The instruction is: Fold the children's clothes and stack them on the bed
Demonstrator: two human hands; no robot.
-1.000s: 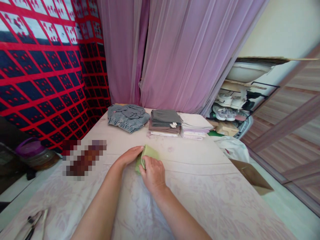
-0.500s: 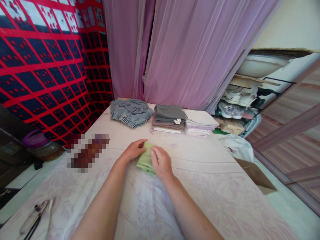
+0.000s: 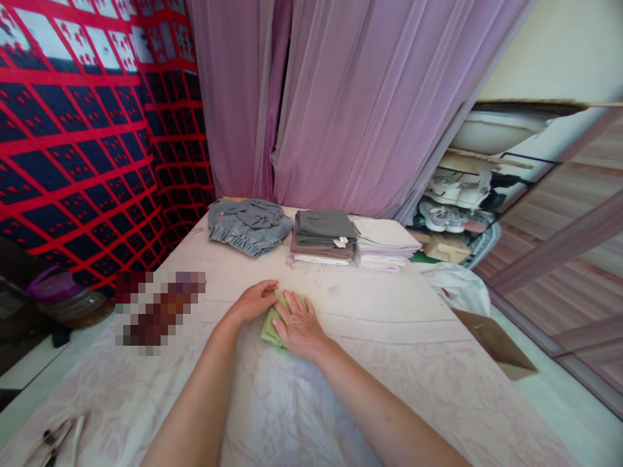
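A small folded light-green cloth (image 3: pixel 270 332) lies on the patterned bed cover (image 3: pixel 399 383) in front of me. My right hand (image 3: pixel 299 326) rests flat on top of it with the fingers spread, hiding much of its surface. At the cloth's upper left edge is my left hand (image 3: pixel 254 303), its fingers stretched out and its thumb by the fabric. Neither hand grips anything. Beyond the hands stand a stack of folded dark grey and brown clothes (image 3: pixel 324 228) and a stack of folded white and lilac clothes (image 3: pixel 384 241).
Bunched blue-grey denim (image 3: pixel 250 227) lies at the back left of the bed. A blurred-out patch (image 3: pixel 163 311) covers something on the left. Glasses (image 3: pixel 61 441) are at the lower left. Purple curtains (image 3: pixel 350 104) hang behind; a cardboard box (image 3: pixel 494 340) stands right of the bed.
My right hand has gone from curled fingers at the cloth's right side to lying flat on it. My left hand stays at the left edge. The view has shifted slightly.
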